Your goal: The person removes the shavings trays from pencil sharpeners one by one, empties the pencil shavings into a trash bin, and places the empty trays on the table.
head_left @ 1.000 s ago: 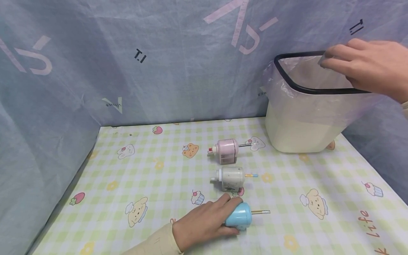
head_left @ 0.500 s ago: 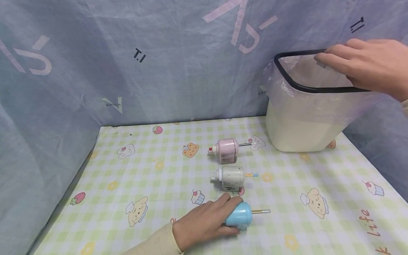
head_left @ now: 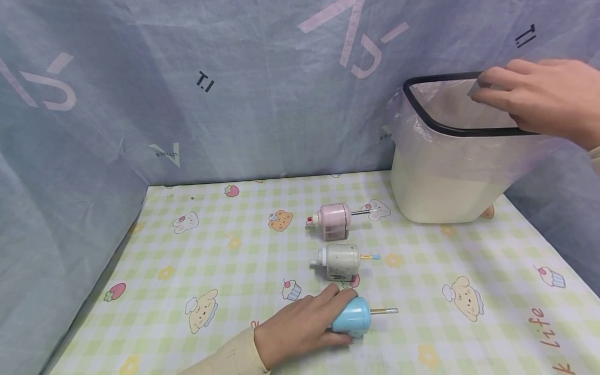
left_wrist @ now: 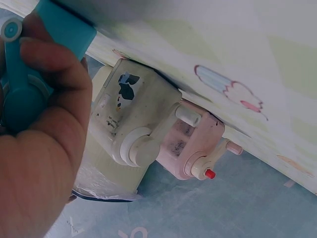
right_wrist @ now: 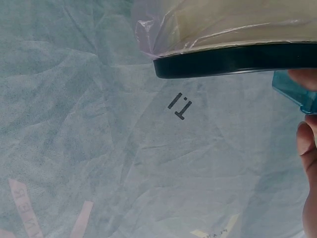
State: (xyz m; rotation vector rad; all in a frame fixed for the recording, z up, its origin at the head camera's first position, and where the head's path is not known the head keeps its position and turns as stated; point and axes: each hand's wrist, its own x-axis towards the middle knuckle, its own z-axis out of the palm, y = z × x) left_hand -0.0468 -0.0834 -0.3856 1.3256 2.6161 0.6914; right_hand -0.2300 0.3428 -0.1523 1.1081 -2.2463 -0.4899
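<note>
My left hand grips a light blue crank pencil sharpener on the table, with a pencil sticking out of its right side. Its crank shows in the left wrist view. Over the mouth of a lined trash bin, my right hand pinches a small translucent blue plastic shavings tray, mostly hidden by the fingers. Behind the blue sharpener stand a grey sharpener and a pink sharpener, each with a pencil in it.
The bin stands at the table's back right corner, with a black rim and a clear plastic bag over its wall. A blue-grey cloth hangs behind and to the left. A checked cloth covers the table.
The right hand's fingers shift slightly over the bin, tipping the tray down and then back. The left hand and the sharpeners stay where they are.
</note>
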